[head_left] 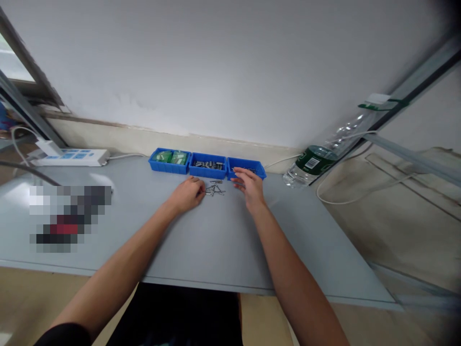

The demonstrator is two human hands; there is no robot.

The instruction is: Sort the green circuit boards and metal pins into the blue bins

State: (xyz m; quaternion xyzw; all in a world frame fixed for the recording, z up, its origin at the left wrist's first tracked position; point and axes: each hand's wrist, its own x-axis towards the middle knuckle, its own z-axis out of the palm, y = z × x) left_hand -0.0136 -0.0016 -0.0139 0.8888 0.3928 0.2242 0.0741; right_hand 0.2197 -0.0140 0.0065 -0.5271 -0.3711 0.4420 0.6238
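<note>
My left hand [189, 193] rests on the table with its fingers curled together, at the left edge of a small loose pile of thin metal pins or screws [216, 190]. Whatever those fingers may hold is hidden. My right hand [250, 186] hovers in front of the right blue bin [257, 171], its thumb and fingers bent but apart, and nothing shows between them. Small dark metal pieces lie in that bin, partly covered by the hand. Beside it, the middle blue bin [207, 172] contains short grey metal cylinders. Green-and-white packets [179, 157] fill the left blue bin [168, 166].
A white power strip [84, 157] with a plug lies at the back left of the grey table [216, 250]. In front of it is a blurred-out dark object [77, 216]. A clear plastic bottle [315, 161] leans against the metal frame at right. Cables run along the wall.
</note>
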